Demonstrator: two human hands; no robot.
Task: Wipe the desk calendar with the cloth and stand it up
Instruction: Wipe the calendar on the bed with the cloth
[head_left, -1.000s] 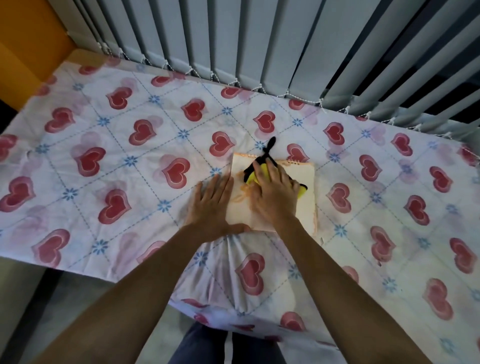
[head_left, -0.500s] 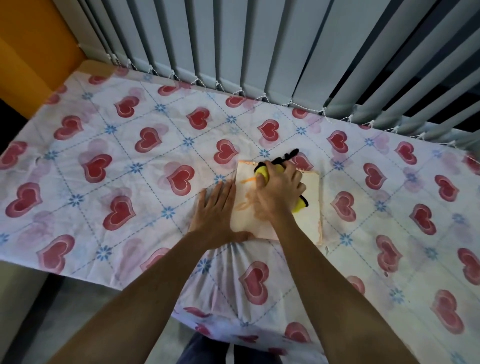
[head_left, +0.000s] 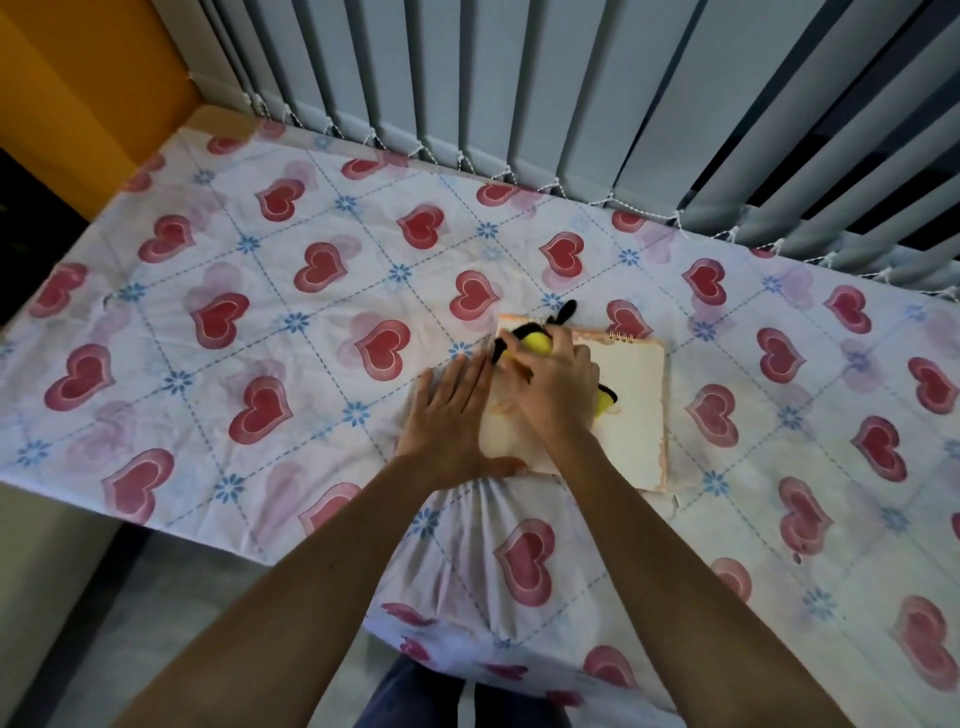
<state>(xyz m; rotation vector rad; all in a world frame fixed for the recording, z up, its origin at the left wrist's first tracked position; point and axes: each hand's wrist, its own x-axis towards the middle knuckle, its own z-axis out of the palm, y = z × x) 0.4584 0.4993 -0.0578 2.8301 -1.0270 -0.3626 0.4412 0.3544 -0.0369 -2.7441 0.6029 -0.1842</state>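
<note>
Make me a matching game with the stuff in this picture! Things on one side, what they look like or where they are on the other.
Things:
1. cloth
2. desk calendar
3. left hand
4. tablecloth

Descriptions:
A. lying flat, with a spiral binding on its far edge
B. covered in red hearts
C. yellow and black, bunched under the right hand
D. pressed flat, fingers spread, at the calendar's left edge

Pairs: 1-C, 2-A, 3-D, 4-B
</note>
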